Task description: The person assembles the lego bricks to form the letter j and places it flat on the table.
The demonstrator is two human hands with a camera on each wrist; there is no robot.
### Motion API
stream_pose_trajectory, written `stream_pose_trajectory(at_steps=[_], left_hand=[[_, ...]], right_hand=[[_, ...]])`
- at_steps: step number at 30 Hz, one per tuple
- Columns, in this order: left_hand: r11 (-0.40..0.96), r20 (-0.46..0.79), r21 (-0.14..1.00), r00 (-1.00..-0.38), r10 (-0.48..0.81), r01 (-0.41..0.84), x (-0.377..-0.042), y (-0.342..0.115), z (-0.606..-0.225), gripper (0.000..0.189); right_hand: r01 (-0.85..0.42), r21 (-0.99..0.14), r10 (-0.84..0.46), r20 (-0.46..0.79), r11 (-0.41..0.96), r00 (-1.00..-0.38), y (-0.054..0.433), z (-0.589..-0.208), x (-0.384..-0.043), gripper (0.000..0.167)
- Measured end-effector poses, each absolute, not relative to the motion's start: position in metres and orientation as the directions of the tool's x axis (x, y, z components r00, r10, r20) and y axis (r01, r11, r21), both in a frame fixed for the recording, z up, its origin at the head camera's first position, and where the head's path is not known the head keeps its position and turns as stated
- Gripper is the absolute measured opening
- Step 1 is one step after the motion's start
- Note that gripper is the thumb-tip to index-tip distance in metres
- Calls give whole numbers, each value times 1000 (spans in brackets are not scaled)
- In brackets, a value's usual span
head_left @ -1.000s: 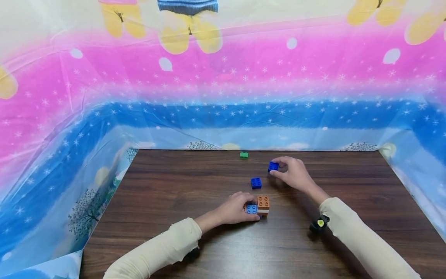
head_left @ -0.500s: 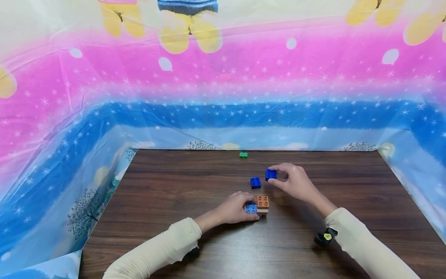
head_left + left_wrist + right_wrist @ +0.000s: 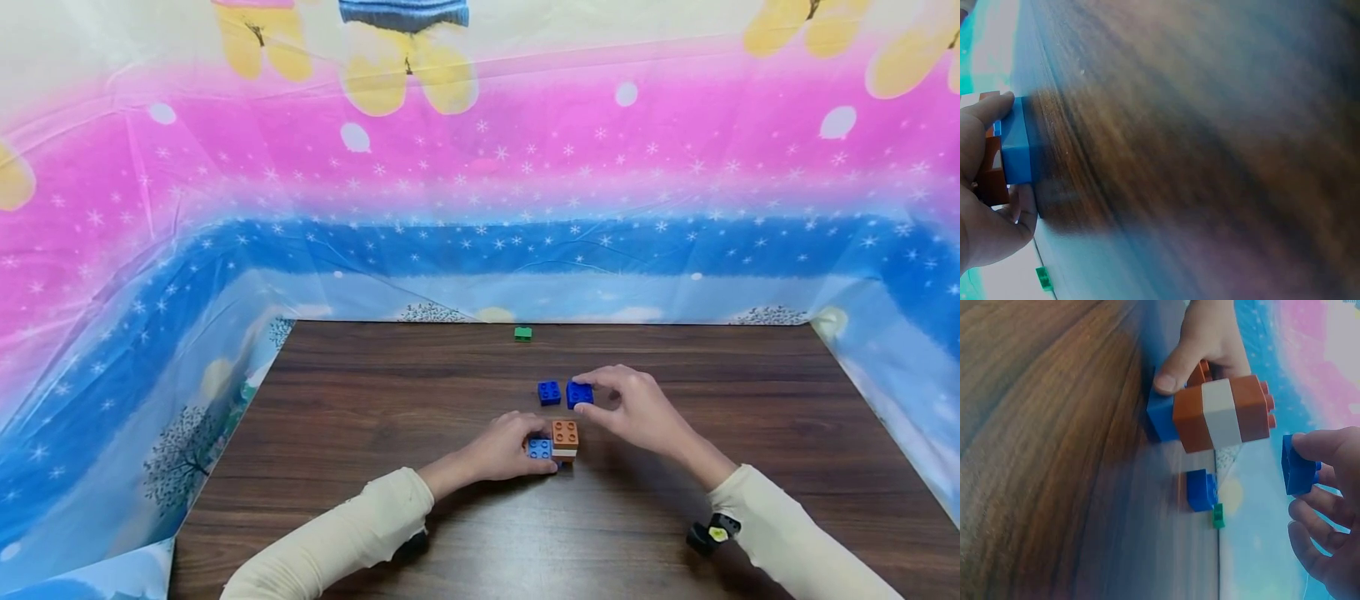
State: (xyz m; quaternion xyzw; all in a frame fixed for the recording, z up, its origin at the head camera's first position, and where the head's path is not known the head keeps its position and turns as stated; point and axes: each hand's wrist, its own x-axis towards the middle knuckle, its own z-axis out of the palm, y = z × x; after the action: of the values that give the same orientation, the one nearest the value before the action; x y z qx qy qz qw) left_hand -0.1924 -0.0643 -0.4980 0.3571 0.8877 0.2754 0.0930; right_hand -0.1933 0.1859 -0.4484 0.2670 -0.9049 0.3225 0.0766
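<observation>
My left hand (image 3: 501, 447) grips a small build of toy bricks on the table. It has a blue brick (image 3: 1016, 147) at the bottom, a light blue studded top (image 3: 539, 450) beside the fingers, and a stack of orange, white and orange bricks (image 3: 1221, 415) on its right. Between thumb and fingers, my right hand (image 3: 637, 408) pinches a dark blue brick (image 3: 580, 394), held above the table in the right wrist view. Just left of it a second dark blue brick (image 3: 549, 392) lies studs up on the table, touched by neither hand.
Near the table's far edge sits a small green brick (image 3: 522, 334). A printed cloth (image 3: 480, 242) rises behind and along the sides of the brown wooden table (image 3: 360, 392).
My right hand has come nearer with its dark blue brick, from the far right of the loose blue brick to beside it. The left hand has kept its place on the build.
</observation>
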Motion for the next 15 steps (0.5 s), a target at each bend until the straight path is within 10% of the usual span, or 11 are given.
stream_pose_trajectory(at_steps=[15], left_hand=[[609,24,540,-733,680,582,-192,-65,-499,50]], right_hand=[[-565,-547,-473,316,618,-823,179,-446,-174,40]])
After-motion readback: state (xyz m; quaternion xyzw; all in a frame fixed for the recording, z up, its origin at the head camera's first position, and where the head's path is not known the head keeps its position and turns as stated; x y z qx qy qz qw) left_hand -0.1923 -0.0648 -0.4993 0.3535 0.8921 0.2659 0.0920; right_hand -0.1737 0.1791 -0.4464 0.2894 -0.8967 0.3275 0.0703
